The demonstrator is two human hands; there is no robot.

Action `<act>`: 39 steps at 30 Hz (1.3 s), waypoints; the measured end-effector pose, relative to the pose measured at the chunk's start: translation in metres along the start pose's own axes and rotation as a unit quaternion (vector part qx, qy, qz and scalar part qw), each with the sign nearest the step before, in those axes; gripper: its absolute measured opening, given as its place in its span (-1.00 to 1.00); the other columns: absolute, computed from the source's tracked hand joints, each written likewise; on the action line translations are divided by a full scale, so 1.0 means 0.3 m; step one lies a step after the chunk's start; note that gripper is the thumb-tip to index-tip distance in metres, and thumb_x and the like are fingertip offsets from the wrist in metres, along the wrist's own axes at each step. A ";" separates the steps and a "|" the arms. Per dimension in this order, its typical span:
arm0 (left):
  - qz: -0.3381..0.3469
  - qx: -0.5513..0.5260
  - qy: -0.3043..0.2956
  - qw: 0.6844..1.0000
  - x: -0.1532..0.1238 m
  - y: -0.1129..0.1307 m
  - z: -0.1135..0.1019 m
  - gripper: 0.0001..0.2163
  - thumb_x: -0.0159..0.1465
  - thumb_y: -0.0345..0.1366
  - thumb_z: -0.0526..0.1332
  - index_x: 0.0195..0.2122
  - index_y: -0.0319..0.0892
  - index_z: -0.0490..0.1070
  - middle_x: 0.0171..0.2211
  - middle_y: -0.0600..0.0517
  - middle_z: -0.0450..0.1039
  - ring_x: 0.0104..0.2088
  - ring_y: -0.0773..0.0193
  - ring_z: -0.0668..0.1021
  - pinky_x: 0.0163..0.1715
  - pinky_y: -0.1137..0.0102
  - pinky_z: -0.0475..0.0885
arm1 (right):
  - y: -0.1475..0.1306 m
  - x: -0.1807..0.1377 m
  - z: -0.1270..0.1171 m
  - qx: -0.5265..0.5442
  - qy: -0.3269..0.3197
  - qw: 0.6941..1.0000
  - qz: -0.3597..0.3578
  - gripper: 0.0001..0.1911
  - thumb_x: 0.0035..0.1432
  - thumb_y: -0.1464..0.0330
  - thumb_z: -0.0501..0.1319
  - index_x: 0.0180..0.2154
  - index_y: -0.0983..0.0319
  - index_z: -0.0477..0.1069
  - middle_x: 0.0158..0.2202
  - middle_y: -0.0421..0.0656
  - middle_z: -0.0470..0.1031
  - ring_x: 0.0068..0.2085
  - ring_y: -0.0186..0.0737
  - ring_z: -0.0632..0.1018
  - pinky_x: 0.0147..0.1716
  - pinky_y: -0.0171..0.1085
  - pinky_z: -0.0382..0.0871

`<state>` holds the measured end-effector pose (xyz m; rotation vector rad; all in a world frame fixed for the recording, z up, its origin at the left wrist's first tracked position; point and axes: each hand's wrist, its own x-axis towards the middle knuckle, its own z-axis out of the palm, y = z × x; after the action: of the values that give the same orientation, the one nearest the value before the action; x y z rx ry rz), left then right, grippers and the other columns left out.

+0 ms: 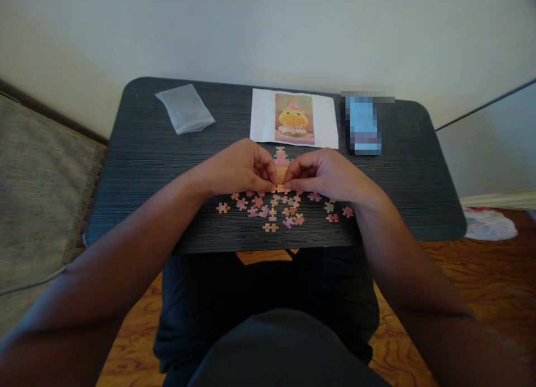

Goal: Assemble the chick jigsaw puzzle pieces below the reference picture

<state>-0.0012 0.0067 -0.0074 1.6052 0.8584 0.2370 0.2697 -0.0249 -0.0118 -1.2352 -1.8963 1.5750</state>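
Joined jigsaw puzzle pieces (281, 171) in pink, orange and yellow lie between my two hands near the middle of the table. My left hand (246, 169) has its thumb and fingers pinched at the lower left edge of this section. From the other side, my right hand (317, 173) pinches its lower right edge, thumb and forefinger close together. Both hands partly cover the joined section. Closer to me, several loose puzzle pieces (288, 210) are scattered, some partly hidden under the hands.
Behind the puzzle lies a white sheet (262, 116) with a printed picture (293, 119) of a yellow figure and a cake. A clear plastic bag (186, 109) rests at the left back of the dark table (138, 152). A blurred phone-like object (363, 124) is at the right.
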 end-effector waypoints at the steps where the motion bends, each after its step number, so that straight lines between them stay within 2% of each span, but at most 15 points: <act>1: -0.001 0.004 0.000 1.000 -0.001 0.003 0.001 -0.92 0.16 -0.30 0.55 -0.32 -0.11 0.74 -0.43 0.03 0.75 -0.49 0.28 0.71 -0.49 0.43 0.48 | 0.000 0.000 0.001 -0.003 -0.002 1.000 0.000 -0.90 0.29 0.27 0.59 -0.22 0.12 0.76 -0.34 -0.22 0.76 -0.48 -0.34 0.52 -0.50 -0.26 0.33; 8: 0.008 0.037 0.011 0.999 -0.005 0.018 0.010 -0.95 0.17 -0.35 0.52 -0.32 -0.13 0.76 -0.41 0.03 0.75 -0.46 0.28 0.69 -0.43 0.40 0.49 | 0.007 0.002 0.010 -0.053 0.013 0.998 -0.009 -0.89 0.30 0.24 0.60 -0.21 0.10 0.77 -0.40 -0.24 0.70 -0.49 -0.30 0.52 -0.50 -0.22 0.30; 17: 0.014 0.075 0.025 0.997 -0.007 0.022 0.013 -0.94 0.17 -0.37 0.47 -0.34 -0.12 0.76 -0.44 0.06 0.73 -0.49 0.30 0.65 -0.46 0.40 0.45 | -0.004 0.010 0.012 -0.131 0.026 0.990 -0.053 -0.97 0.31 0.32 0.55 -0.22 0.13 0.78 -0.37 -0.22 0.70 -0.41 -0.27 0.54 -0.36 -0.15 0.34; 28: 0.011 0.089 0.037 0.995 -0.009 0.029 0.020 -0.95 0.21 -0.39 0.47 -0.32 -0.15 0.76 -0.42 0.02 0.74 -0.47 0.30 0.65 -0.44 0.37 0.44 | -0.003 0.011 0.016 -0.125 0.026 0.991 -0.045 -0.96 0.31 0.35 0.53 -0.23 0.14 0.73 -0.35 -0.21 0.67 -0.38 -0.25 0.53 -0.32 -0.14 0.34; 33: 0.009 0.127 0.045 0.991 -0.012 0.039 0.025 -0.92 0.23 -0.41 0.45 -0.29 -0.19 0.77 -0.40 0.01 0.74 -0.44 0.30 0.67 -0.41 0.39 0.44 | -0.011 0.011 0.018 -0.147 0.016 0.988 -0.038 -0.98 0.33 0.37 0.48 -0.19 0.16 0.72 -0.33 -0.21 0.68 -0.37 -0.26 0.54 -0.32 -0.15 0.36; 39: 0.012 0.152 0.046 0.987 -0.013 0.030 0.003 -0.93 0.25 -0.39 0.43 -0.29 -0.17 0.74 -0.43 0.05 0.71 -0.49 0.33 0.64 -0.45 0.41 0.40 | -0.013 0.007 0.018 -0.158 0.019 0.987 -0.039 -0.98 0.34 0.37 0.46 -0.18 0.16 0.71 -0.32 -0.21 0.67 -0.37 -0.27 0.53 -0.30 -0.16 0.36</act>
<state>0.0000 0.0035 0.0018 1.9018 0.9825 0.2059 0.2630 -0.0263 -0.0102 -1.2860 -2.2018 1.2356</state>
